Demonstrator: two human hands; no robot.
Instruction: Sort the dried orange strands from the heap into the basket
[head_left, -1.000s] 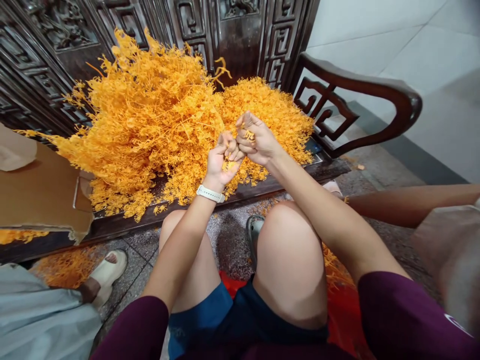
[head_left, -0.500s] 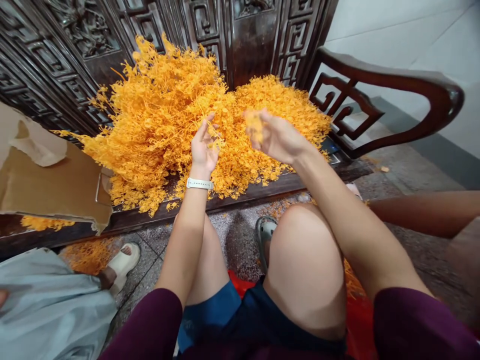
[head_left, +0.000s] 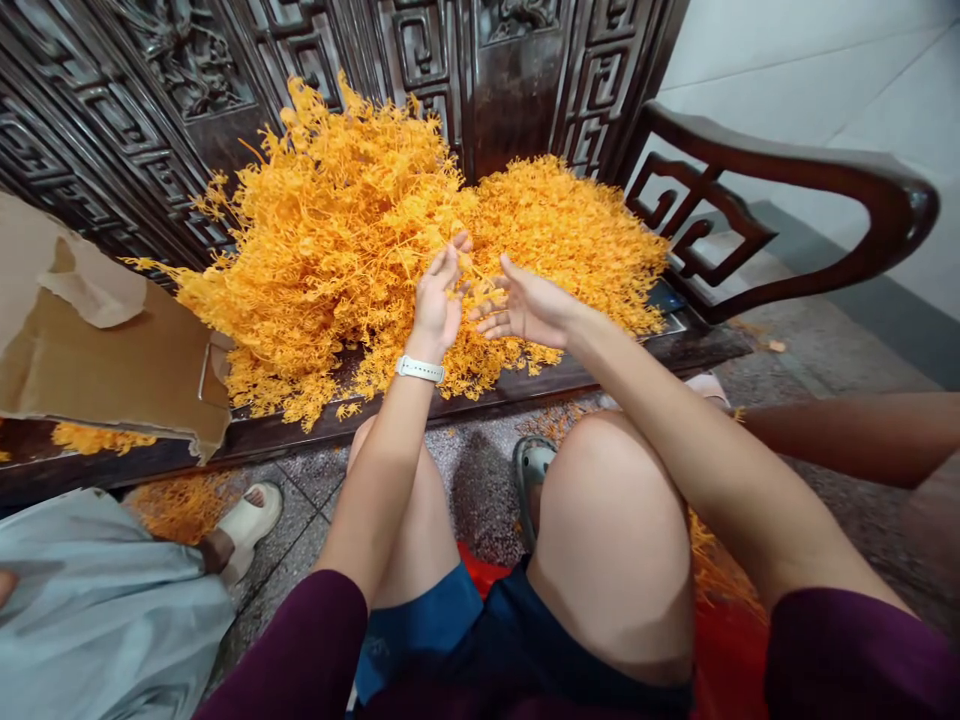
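Orange artificial flower sprigs lie heaped on a dark wooden bench, a tall bushy pile (head_left: 322, 230) on the left and a lower mound (head_left: 577, 220) on the right. In front of the heap, my left hand (head_left: 439, 305), with a pale watch band at the wrist, has its fingers closed round a thin orange sprig (head_left: 474, 268). Facing it from the right is my right hand (head_left: 532, 305), palm inward, fingers spread and nothing gripped. The sprig's tips reach toward the right fingers; whether they touch cannot be made out.
A torn cardboard box (head_left: 112, 350) stands on the bench at left. The carved bench back (head_left: 517, 110) rises behind, with a curved armrest (head_left: 817, 170) at right. Another person's leg and pale sandal (head_left: 251, 515) are at left; another person's limb (head_left: 840, 430) is at right. Orange scraps litter the floor.
The orange clump in my right hand is gone from it, and its fingers have spread. My left hand has moved slightly right and up, nearer to the right hand.
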